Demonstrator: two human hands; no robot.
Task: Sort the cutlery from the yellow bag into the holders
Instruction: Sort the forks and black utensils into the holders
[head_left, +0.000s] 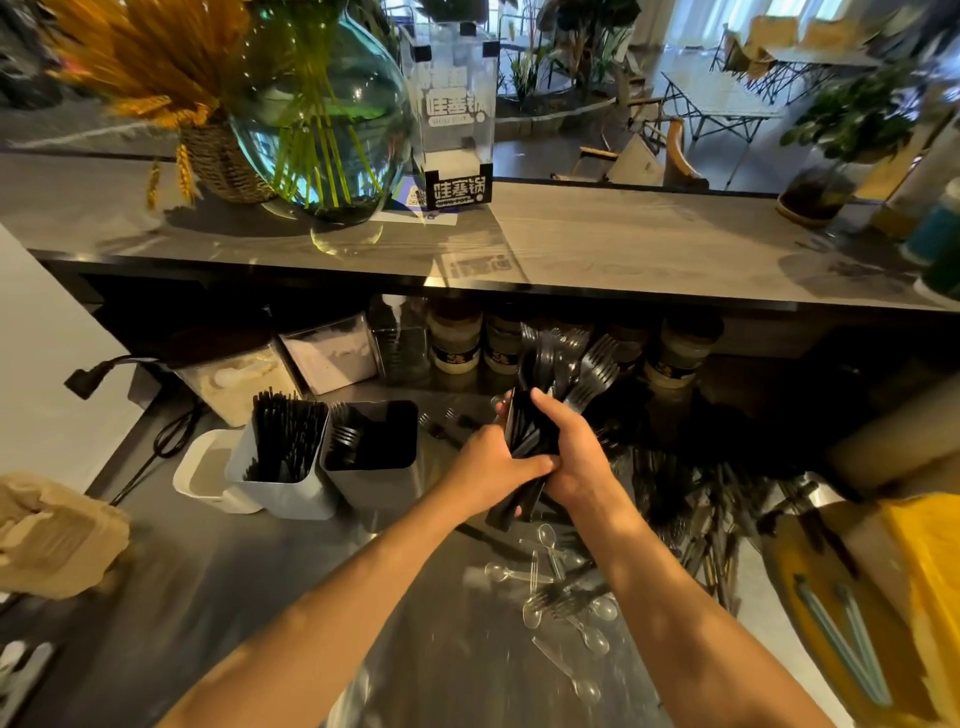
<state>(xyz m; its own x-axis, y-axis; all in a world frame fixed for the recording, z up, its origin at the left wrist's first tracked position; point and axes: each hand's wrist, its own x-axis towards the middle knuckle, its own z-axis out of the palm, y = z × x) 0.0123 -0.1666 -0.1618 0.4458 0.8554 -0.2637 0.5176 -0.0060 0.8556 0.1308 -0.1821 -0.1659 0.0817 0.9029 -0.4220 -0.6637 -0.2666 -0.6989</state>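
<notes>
A bundle of black plastic forks (563, 369) stands upright above the steel counter, tines up. My right hand (569, 452) is wrapped around its handles and my left hand (493, 467) presses on the same bundle from the left. To the left stand two pale holders: one (283, 488) packed with black cutlery, one (379, 480) holding a few black forks. A loose heap of black cutlery (691, 514) lies to the right, and clear plastic spoons (561, 597) are scattered in front. The yellow bag (924, 561) sits at the right edge.
A small white tub (200, 475) stands left of the holders. Clear storage boxes (332, 353) and jars (457, 343) line the back under a raised shelf (623, 249) with a glass vase (322, 114). A brown paper tray (52, 535) lies at the left.
</notes>
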